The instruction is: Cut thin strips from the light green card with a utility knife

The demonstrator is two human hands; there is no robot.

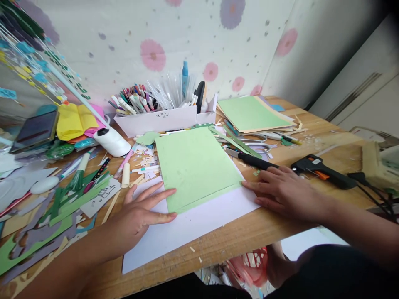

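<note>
A light green sheet of paper (pixel 195 166) lies folded on a larger white sheet (pixel 193 226) in the middle of the wooden table (pixel 218 245). My left hand (pixel 140 214) lies flat and open on the white sheet, its fingertips touching the green sheet's near left corner. My right hand (pixel 280 191) rests flat with fingers stretched out, its fingertips at the green sheet's near right corner. Neither hand holds anything.
A black glue gun (pixel 324 171) and a black-handled knife (pixel 252 160) lie just beyond my right hand. Scissors (pixel 260 143) and a stack of coloured paper (pixel 252 114) sit behind them. A white box of pens (pixel 162 110) stands at the back. Paper scraps (pixel 56 211) cover the left side.
</note>
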